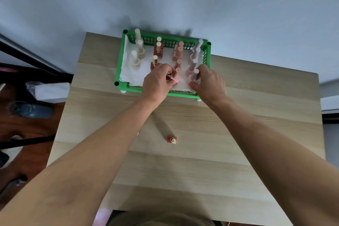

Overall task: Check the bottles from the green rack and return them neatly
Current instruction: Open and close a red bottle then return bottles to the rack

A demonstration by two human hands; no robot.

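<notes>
The green rack point(120, 64) stands at the table's far side, lined with white paper and holding rows of small bottles: cream, red with gold caps, salmon pink and pale lilac. My left hand point(157, 80) is over the rack's front edge, fingers closed on a salmon pink bottle point(177, 75) in the front of its row. My right hand point(208, 81) grips the front pale lilac bottle point(194, 75) at the rack's right side. One red bottle with a gold cap point(172, 139) stands alone on the table, nearer to me.
The light wooden table point(238, 134) butts against a pale wall. Left of the table, on a dark floor, lie a white plastic-wrapped packet point(49, 91) and a blue shoe point(31, 110). Black bars run along the left.
</notes>
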